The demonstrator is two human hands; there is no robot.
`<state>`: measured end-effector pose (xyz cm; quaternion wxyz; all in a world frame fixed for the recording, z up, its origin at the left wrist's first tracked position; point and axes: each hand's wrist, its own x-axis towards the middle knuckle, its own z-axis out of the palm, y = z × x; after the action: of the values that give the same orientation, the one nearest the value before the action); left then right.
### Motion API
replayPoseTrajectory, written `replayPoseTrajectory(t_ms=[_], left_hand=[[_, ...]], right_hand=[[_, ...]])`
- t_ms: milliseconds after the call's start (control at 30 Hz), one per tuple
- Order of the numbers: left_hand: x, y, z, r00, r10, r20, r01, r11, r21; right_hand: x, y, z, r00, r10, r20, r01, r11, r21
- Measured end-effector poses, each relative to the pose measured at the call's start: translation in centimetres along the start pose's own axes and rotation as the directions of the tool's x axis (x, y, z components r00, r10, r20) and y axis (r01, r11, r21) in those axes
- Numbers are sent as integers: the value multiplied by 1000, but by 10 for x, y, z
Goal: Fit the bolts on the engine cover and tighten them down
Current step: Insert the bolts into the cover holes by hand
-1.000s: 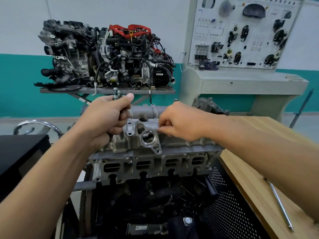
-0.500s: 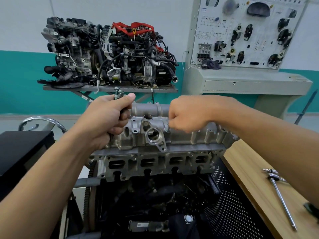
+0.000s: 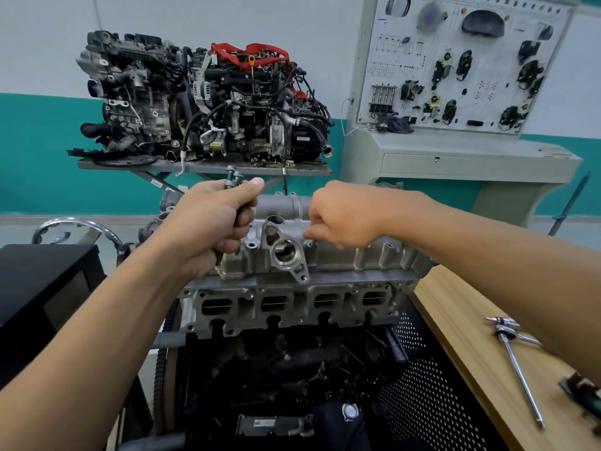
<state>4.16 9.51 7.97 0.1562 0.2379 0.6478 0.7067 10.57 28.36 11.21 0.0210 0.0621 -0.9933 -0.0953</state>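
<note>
A ratchet wrench (image 3: 517, 366) lies on the wooden desk (image 3: 461, 336). The left hand (image 3: 211, 226) grips bolts (image 3: 232, 179), heads up. The right hand (image 3: 344, 216) pinches at the engine cover (image 3: 341, 258), which runs left to right.

Engine cover (image 3: 341, 255) top flanked by left hand (image 3: 208, 229) and right hand (image 3: 344, 216), open gap left between them over the round port (image 3: 286, 250), right side bounded by table (image 3: 461, 327), ratchet (image 3: 517, 369) laid there, black case (image 3: 42, 281) close on left

Silver-grey engine cover (image 3: 341, 258), teal-and-white wall (image 3: 42, 151) (two bands); black perforated panel (image 3: 432, 395), pale wooden bench (image 3: 471, 346)
</note>
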Motion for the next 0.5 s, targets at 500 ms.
replayPoseTrajectory(t_ms=[500], left_hand=[[0,-2,-3,1000,-10,-2,10,1000,3]], right_hand=[[2,-4,-10,997,76,5,-76,995,-65]])
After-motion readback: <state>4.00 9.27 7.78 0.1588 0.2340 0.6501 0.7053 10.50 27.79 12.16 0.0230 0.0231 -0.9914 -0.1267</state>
